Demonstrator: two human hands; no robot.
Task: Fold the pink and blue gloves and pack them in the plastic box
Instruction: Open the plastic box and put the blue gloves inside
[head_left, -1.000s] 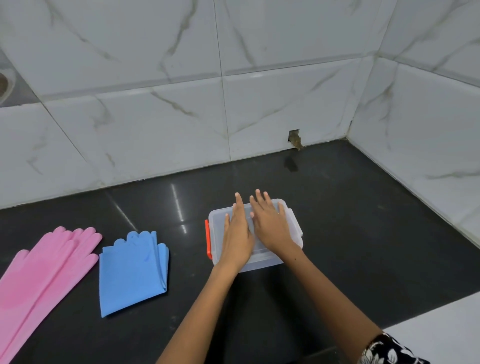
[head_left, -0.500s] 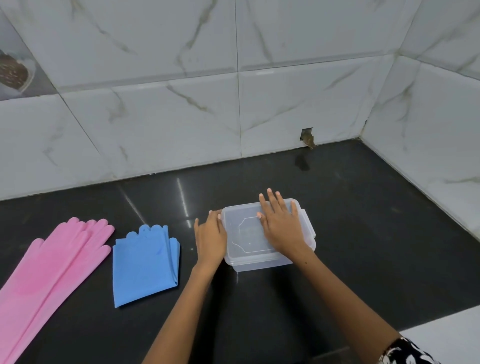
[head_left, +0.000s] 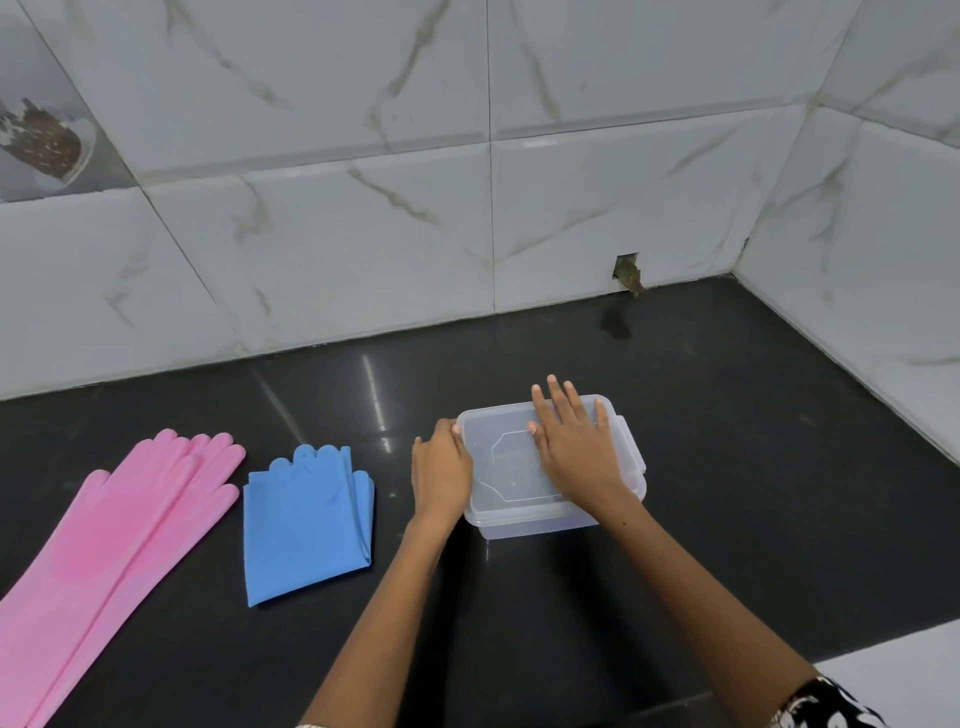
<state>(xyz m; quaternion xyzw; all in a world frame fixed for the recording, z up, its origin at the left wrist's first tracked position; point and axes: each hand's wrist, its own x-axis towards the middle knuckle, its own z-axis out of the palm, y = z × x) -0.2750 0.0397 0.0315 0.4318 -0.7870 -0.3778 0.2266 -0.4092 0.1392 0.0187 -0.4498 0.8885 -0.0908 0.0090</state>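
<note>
The clear plastic box (head_left: 511, 467) stands on the black counter with its lid on. My right hand (head_left: 574, 447) lies flat on the lid, fingers spread. At the box's left end, my left hand (head_left: 440, 475) has its fingers curled over the edge, hiding the orange clip there. The blue gloves (head_left: 304, 519) lie folded into a flat stack to the left of the box. Farther left, the pink gloves (head_left: 119, 530) lie stretched out at full length, one on the other, running off the frame's lower left.
The glossy black counter (head_left: 727, 467) is bounded by white marble tile walls at the back and right. A small broken hole (head_left: 627, 273) sits at the base of the back wall. A white surface (head_left: 893, 670) borders the counter at the lower right.
My left hand slid off the lid to the box's left end and covered the orange clip. The right hand has stayed flat on the lid.
</note>
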